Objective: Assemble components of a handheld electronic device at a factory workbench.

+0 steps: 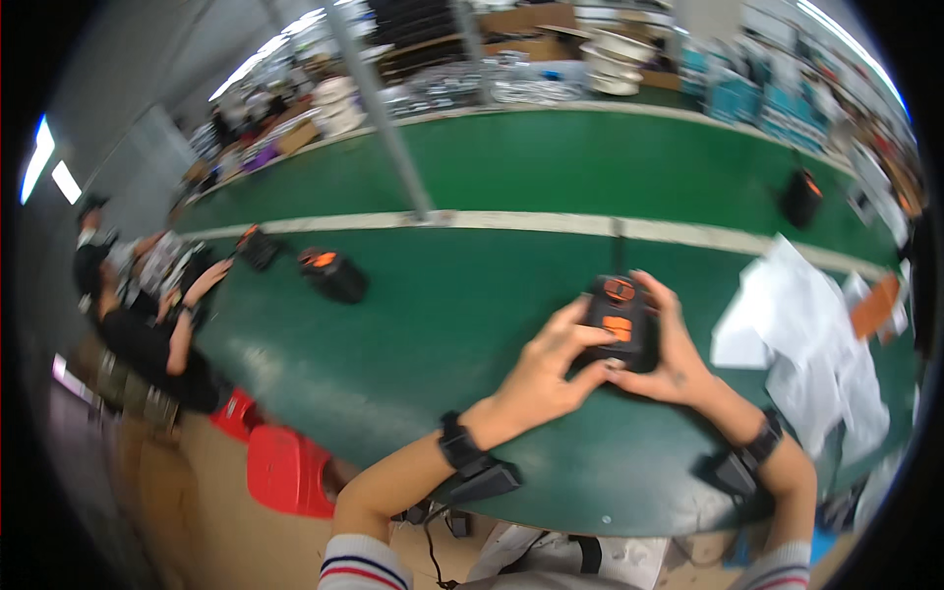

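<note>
- Both hands share the grip on one black box (621, 320): my left hand (546, 374) wraps it from the near left side, fingers laid over its top edge, and my right hand (674, 359) cups its right side, fingers curled up along the far edge.
- I see the box as a blocky, hard-looking case with rounded corners and two orange patches on its upper face; it sits low over the worktop (442, 315), right of centre, and I cannot tell whether its base touches.
- My worktop has a flat, matt green surface that curves away, with a pale strip (551, 223) running across it behind the box.
- Two more black cases with orange tops (332, 273) lie well apart to the left, near another person's hand (202, 285).
- Crumpled white sheets (796, 334) lie to the right of my right hand, soft and creased.
- Dark straps with small black units ring both my wrists (462, 447).
- A red plastic stool (285, 470) stands below the worktop's near edge.
</note>
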`<action>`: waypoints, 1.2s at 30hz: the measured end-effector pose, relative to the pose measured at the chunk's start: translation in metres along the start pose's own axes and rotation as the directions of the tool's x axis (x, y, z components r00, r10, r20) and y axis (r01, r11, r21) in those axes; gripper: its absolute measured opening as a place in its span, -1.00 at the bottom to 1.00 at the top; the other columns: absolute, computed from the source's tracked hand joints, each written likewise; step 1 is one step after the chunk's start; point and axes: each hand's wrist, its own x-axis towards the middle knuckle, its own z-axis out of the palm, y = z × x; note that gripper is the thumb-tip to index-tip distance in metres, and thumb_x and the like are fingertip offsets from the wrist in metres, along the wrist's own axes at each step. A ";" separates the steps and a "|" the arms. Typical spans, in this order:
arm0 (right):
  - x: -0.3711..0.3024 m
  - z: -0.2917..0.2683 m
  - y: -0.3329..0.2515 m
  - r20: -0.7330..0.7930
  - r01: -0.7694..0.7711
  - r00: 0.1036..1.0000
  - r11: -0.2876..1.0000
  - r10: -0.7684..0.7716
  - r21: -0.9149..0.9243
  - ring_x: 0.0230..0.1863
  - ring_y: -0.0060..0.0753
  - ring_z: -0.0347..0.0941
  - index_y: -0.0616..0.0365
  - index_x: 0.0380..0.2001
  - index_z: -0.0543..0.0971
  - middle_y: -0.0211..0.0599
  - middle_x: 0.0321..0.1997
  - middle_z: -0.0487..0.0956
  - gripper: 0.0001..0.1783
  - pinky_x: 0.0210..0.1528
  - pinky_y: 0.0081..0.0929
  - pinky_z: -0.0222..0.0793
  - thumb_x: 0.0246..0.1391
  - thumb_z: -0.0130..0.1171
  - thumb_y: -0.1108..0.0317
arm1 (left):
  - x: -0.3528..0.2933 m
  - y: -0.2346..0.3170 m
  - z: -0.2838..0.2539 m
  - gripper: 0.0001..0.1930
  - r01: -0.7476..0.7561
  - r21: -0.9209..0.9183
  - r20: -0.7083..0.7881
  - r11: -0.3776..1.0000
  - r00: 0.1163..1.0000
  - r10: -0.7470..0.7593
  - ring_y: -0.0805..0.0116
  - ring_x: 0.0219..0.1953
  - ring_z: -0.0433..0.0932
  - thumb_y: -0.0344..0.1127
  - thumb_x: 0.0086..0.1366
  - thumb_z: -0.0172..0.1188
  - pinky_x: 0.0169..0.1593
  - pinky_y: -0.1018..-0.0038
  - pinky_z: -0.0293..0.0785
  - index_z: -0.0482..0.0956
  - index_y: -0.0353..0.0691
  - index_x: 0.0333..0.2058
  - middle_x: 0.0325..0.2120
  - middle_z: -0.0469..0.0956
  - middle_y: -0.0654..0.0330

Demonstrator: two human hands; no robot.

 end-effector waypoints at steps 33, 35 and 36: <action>-0.013 0.000 0.009 -0.054 0.262 0.957 0.927 -0.286 -0.269 0.23 0.31 0.17 -0.03 -0.13 0.37 0.31 0.23 0.17 -0.47 0.05 0.07 0.24 -0.21 0.33 0.16 | -0.006 0.007 0.011 -0.67 0.005 0.032 -0.014 0.999 1.000 -0.005 -0.30 0.09 0.34 -0.35 0.17 0.21 0.08 0.10 0.39 0.39 -0.12 -0.08 0.19 0.10 -0.29; -0.013 0.002 0.009 -0.064 0.271 0.954 0.932 -0.294 -0.242 0.23 0.31 0.17 -0.06 -0.13 0.37 0.31 0.23 0.17 -0.47 0.03 0.05 0.26 -0.21 0.33 0.17 | -0.007 0.008 0.011 -0.67 0.023 0.052 -0.004 0.998 1.000 -0.023 -0.30 0.08 0.34 -0.35 0.17 0.20 0.09 0.09 0.37 0.37 -0.15 -0.09 0.19 0.09 -0.30; -0.013 0.002 0.010 -0.064 0.272 0.954 0.935 -0.293 -0.228 0.24 0.31 0.16 -0.08 -0.12 0.37 0.32 0.24 0.16 -0.47 0.01 0.03 0.28 -0.21 0.32 0.18 | -0.007 0.009 0.011 -0.67 0.025 0.052 -0.005 0.998 1.000 -0.024 -0.30 0.08 0.34 -0.35 0.17 0.20 0.09 0.09 0.37 0.37 -0.15 -0.09 0.19 0.09 -0.30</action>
